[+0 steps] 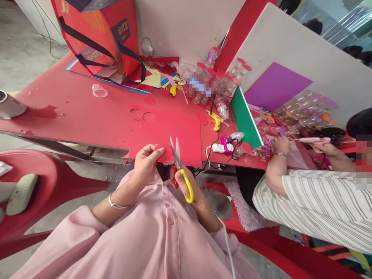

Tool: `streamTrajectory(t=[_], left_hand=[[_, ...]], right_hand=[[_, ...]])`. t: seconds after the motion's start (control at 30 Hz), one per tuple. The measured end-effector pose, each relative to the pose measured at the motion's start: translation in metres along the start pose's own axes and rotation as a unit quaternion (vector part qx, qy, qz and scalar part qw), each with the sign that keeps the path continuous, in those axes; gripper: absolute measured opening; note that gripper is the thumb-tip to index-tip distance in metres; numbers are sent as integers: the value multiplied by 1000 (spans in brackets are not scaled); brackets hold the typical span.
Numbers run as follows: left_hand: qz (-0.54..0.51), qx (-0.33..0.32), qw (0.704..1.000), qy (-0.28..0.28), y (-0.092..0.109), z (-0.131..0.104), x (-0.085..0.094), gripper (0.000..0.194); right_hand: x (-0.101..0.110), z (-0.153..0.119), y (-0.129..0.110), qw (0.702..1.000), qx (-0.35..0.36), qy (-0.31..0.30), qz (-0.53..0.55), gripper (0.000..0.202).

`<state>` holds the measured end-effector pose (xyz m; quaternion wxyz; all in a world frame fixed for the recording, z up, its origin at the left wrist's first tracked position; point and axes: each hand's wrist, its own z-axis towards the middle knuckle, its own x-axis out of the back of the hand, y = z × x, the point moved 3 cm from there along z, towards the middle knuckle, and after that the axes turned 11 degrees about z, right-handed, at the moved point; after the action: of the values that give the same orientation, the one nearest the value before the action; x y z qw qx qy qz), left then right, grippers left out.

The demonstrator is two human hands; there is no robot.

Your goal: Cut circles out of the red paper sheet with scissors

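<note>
My left hand (147,159) is closed, with thumb and fingers pinching a small piece of red paper (158,147); its full outline is hidden against the red behind it. My right hand (186,182) grips scissors (176,154) with one yellow and one red handle. Their blades are parted and point away from me. Under both hands lies a large red paper sheet (177,130) at the table's near edge. Round cutouts and holes show at its far left corner, with a loose red paper circle (149,100) beyond it.
On the red table (78,116) are a clear plastic cup (99,91), a mug (10,105), a red bag (122,42), a yellow glue gun (215,121) with cords and several red-topped cups. A green divider (245,118) separates a co-worker's hand (324,149) holding a pink glue gun.
</note>
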<state>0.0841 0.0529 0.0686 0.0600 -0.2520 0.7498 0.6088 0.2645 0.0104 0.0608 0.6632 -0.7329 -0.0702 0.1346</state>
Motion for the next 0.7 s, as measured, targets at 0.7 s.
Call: streamTrajectory(t=[0.7], left_hand=[[17, 30, 999, -26, 6, 3, 7, 50]], right_hand=[[-3, -2, -8, 996, 7, -50, -77, 69]])
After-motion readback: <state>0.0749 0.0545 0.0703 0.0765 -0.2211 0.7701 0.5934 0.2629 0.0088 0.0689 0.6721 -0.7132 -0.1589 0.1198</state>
